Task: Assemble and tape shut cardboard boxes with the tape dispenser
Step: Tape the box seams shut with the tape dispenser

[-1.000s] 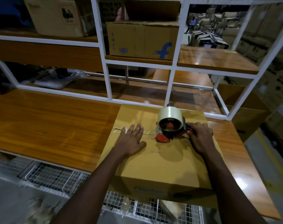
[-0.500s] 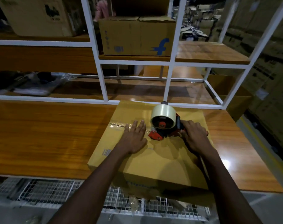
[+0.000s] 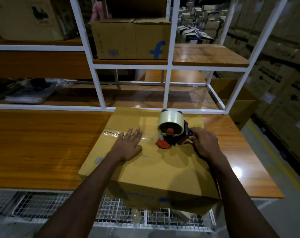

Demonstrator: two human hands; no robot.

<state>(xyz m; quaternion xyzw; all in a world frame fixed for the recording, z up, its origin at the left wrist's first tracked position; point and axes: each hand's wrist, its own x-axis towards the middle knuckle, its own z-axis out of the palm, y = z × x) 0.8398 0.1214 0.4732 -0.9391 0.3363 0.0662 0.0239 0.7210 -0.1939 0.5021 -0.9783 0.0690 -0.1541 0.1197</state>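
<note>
Fingers (image 3: 196, 133) of the right hand (image 3: 205, 143) wrap the handle of the tape dispenser (image 3: 171, 130), now farther right along the seam than a second ago. The left hand (image 3: 128, 145) lies flat, fingers spread, pinning the laid tape strip (image 3: 111, 133). Beneath sits the cardboard box (image 3: 159, 169), overhanging the desk (image 3: 42, 143) edge; roughly half the seam appears sealed.

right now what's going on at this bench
A person is taping a cardboard box shut on a wooden workbench. The right hand grips the handle of a red tape dispenser standing on the box top near its middle. The left hand lies flat on the lid, fingers over the clear tape strip that runs from the box's left edge to the dispenser. The right part of the seam is not yet taped.
</note>
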